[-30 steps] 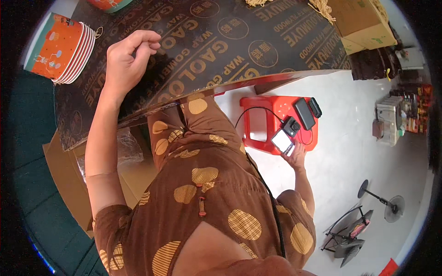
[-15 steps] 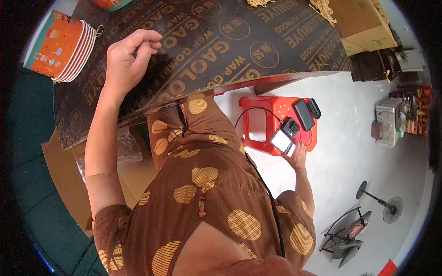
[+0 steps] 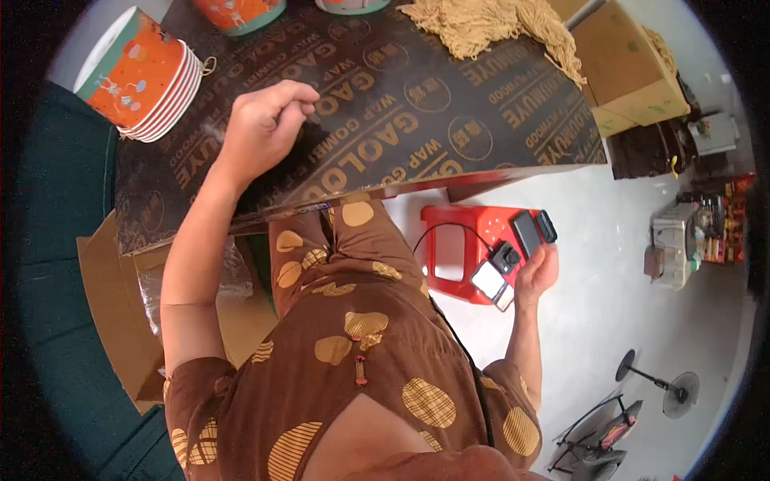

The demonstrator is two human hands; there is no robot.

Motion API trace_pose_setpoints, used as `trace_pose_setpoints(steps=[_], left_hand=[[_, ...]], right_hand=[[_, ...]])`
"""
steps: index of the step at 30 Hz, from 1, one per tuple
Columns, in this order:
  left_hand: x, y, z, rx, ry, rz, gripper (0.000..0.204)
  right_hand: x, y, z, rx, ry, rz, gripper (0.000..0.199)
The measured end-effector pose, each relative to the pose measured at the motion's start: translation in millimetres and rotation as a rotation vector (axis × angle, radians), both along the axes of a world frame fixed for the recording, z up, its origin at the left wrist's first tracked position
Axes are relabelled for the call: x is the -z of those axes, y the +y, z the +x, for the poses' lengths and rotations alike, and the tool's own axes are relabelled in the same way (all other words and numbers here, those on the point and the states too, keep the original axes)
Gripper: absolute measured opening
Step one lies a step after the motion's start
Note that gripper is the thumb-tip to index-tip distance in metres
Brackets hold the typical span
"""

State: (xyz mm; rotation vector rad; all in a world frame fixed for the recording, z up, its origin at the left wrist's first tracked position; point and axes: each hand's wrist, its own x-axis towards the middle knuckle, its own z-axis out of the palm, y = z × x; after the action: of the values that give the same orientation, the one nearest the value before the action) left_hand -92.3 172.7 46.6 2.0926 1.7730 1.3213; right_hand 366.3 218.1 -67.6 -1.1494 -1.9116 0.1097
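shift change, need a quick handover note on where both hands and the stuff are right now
Left hand: loosely curled, resting on the dark printed board, holding nothing visible.
Right hand: down at the red plastic stool, touching the small devices that sit on it; a black cable runs to them.
Stack of orange paper bowls lies on its side at the board's left end, pile of pale noodles at the far edge.
Done: nothing visibly handled. Left: bowls and noodles untouched.

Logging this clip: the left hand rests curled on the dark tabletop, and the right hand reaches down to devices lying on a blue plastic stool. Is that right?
Not quite: the stool is red, not blue, as the head view shows. The rest stands: the left hand rests curled on the dark tabletop, and the right hand reaches down to the devices on it.
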Motion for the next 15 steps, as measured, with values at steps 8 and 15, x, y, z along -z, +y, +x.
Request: trace_pose_setpoints(steps=[8, 15], left_hand=[[-1.7, -1.6, 1.5, -0.024, 0.02, 0.03, 0.017], [6.1, 0.0, -2.9, -0.052, -0.004, 0.106, 0.012]], right_hand=[[-97.9, 43.0, -119.3, -0.734, 0.327, 0.158, 0.031], [-144.6, 85.9, -231.8, -0.833, -0.003, 0.401, 0.031]])
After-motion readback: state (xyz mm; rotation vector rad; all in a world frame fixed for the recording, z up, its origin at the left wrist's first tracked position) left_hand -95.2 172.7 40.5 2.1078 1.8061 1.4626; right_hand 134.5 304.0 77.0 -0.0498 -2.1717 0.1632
